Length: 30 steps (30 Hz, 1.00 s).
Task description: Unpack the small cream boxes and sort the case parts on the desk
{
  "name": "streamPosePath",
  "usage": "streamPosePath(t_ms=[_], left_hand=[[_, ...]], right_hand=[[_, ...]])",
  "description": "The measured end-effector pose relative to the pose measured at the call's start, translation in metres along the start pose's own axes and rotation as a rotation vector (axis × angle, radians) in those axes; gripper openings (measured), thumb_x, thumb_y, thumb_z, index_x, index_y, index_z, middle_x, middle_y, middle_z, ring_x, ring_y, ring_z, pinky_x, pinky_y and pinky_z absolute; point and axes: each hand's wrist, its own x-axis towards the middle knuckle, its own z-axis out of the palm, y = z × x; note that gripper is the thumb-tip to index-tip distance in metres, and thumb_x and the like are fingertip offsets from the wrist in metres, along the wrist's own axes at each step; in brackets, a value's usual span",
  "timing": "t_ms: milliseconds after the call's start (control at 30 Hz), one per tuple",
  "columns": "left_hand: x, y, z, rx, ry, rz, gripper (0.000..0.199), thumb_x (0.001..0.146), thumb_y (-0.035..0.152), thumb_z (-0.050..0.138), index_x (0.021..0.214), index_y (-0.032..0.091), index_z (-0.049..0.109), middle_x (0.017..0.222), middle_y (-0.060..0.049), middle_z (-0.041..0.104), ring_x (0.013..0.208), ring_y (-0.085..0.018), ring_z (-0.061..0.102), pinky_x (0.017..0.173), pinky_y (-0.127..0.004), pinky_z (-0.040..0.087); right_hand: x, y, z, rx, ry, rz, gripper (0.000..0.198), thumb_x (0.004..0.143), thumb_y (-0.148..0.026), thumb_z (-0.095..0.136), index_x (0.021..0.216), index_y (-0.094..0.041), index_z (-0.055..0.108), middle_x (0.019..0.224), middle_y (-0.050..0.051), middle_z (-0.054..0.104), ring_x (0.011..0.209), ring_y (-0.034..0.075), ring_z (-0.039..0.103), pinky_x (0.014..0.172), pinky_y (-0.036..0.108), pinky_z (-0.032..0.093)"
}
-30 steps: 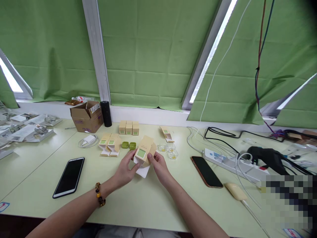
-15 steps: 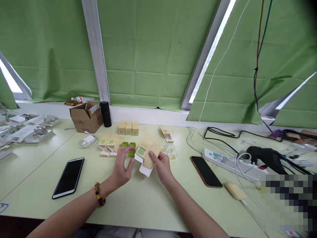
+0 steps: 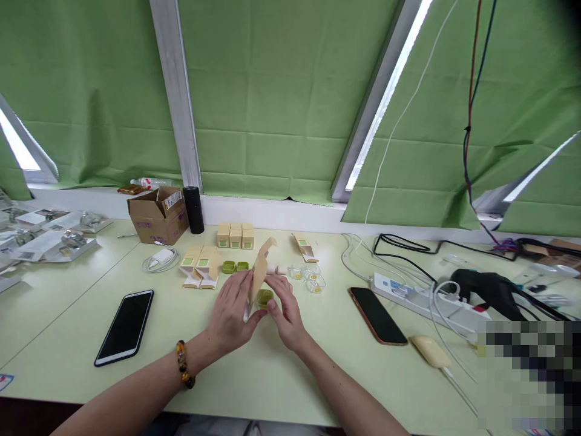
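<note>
My left hand (image 3: 231,312) is closed around the left side of an unfolded kraft cardboard box (image 3: 260,269), which stands nearly edge-on to me. Against its right face sits a small green square container (image 3: 264,297), with the thumb and fingers of my right hand (image 3: 288,318) around it. My left thumb comes close below that container. Two more green containers (image 3: 235,266) lie just beyond my left hand. Beside them on the left are two part-folded kraft boxes (image 3: 200,266). Clear plastic pieces (image 3: 313,278) rest to the right of my hands.
Three closed small kraft boxes (image 3: 235,235) stand in a row farther back, and another part-folded box (image 3: 305,247) lies right of them. Phones flank my arms, one left (image 3: 126,327) and one right (image 3: 378,315). A power strip (image 3: 422,300) with cables occupies the right side.
The kraft box has turned from facing me to edge-on and is now in my left hand. One green container has come from the group to between my hands, into my right fingers.
</note>
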Motion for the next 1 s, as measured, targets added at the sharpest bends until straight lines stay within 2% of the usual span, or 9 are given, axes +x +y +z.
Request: streamPosePath(t_ms=[67, 167, 267, 367, 467, 600, 733, 867, 1000], left_hand=[[0.001, -0.004, 0.0, -0.135, 0.071, -0.11, 0.057, 0.094, 0.04, 0.067, 0.148, 0.023, 0.056, 0.145, -0.016, 0.061, 0.137, -0.038, 0.054, 0.12, -0.057, 0.039], [0.007, -0.008, 0.0, -0.413, 0.149, -0.379, 0.041, 0.099, 0.047, 0.061, 0.129, 0.021, 0.068, 0.125, -0.013, 0.073, 0.121, -0.033, 0.066, 0.109, -0.051, 0.051], [0.015, -0.011, 0.0, -0.772, 0.17, -0.626, 0.047, 0.094, 0.055, 0.066, 0.121, 0.017, 0.069, 0.119, -0.013, 0.076, 0.113, -0.031, 0.072, 0.102, -0.05, 0.057], [0.021, -0.013, -0.001, -1.011, 0.174, -0.742, 0.05, 0.089, 0.055, 0.073, 0.121, 0.017, 0.067, 0.125, -0.014, 0.074, 0.11, -0.029, 0.073, 0.102, -0.052, 0.058], [0.024, -0.015, -0.002, -1.07, 0.184, -0.768, 0.047, 0.089, 0.053, 0.075, 0.12, 0.017, 0.067, 0.128, -0.013, 0.073, 0.109, -0.027, 0.074, 0.105, -0.054, 0.057], [0.023, -0.014, -0.003, -1.106, 0.133, -0.781, 0.045, 0.09, 0.05, 0.075, 0.12, 0.017, 0.068, 0.125, -0.013, 0.074, 0.103, -0.025, 0.075, 0.104, -0.052, 0.058], [0.02, -0.014, -0.002, -1.074, 0.055, -0.762, 0.048, 0.091, 0.053, 0.073, 0.12, 0.015, 0.069, 0.117, -0.014, 0.077, 0.097, -0.025, 0.075, 0.097, -0.045, 0.059], [0.015, -0.015, 0.0, -0.906, 0.022, -0.744, 0.048, 0.087, 0.056, 0.076, 0.111, 0.014, 0.074, 0.107, -0.012, 0.079, 0.095, -0.025, 0.073, 0.085, -0.034, 0.057], [0.014, -0.015, -0.001, -0.848, -0.014, -0.72, 0.048, 0.085, 0.058, 0.076, 0.108, 0.016, 0.076, 0.103, -0.01, 0.079, 0.091, -0.023, 0.071, 0.079, -0.031, 0.054]], right_hand=[[-0.001, -0.003, -0.001, -0.065, -0.066, -0.051, 0.052, 0.103, -0.06, 0.045, 0.15, -0.038, 0.055, 0.145, 0.006, 0.061, 0.139, 0.033, 0.046, 0.12, 0.057, 0.029], [-0.002, -0.003, -0.001, -0.13, -0.077, -0.094, 0.051, 0.105, -0.055, 0.042, 0.153, -0.039, 0.05, 0.148, 0.006, 0.056, 0.141, 0.033, 0.043, 0.12, 0.057, 0.027], [-0.002, 0.0, 0.0, -0.168, 0.029, -0.121, 0.042, 0.106, -0.045, 0.044, 0.144, -0.037, 0.06, 0.14, 0.007, 0.06, 0.136, 0.031, 0.047, 0.117, 0.056, 0.03], [0.001, 0.003, -0.002, -0.193, 0.162, -0.073, 0.032, 0.104, -0.038, 0.049, 0.127, -0.034, 0.07, 0.127, 0.007, 0.066, 0.128, 0.031, 0.052, 0.113, 0.055, 0.036], [0.005, 0.006, -0.003, -0.174, 0.207, 0.036, 0.026, 0.102, -0.038, 0.054, 0.12, -0.032, 0.072, 0.122, 0.007, 0.069, 0.124, 0.031, 0.053, 0.111, 0.055, 0.037], [0.007, 0.013, -0.001, -0.128, 0.178, 0.163, 0.029, 0.099, -0.041, 0.06, 0.124, -0.031, 0.069, 0.123, 0.008, 0.07, 0.127, 0.031, 0.051, 0.113, 0.054, 0.037], [0.006, 0.015, 0.002, -0.11, 0.174, 0.183, 0.028, 0.096, -0.044, 0.064, 0.119, -0.029, 0.072, 0.121, 0.009, 0.07, 0.126, 0.03, 0.054, 0.113, 0.053, 0.039], [0.007, 0.011, 0.002, -0.068, 0.17, 0.227, 0.026, 0.095, -0.048, 0.065, 0.106, -0.026, 0.073, 0.118, 0.009, 0.071, 0.117, 0.03, 0.06, 0.109, 0.05, 0.043], [0.007, 0.01, 0.002, -0.018, 0.173, 0.253, 0.026, 0.095, -0.049, 0.064, 0.1, -0.025, 0.073, 0.114, 0.009, 0.07, 0.114, 0.029, 0.062, 0.106, 0.047, 0.046]])
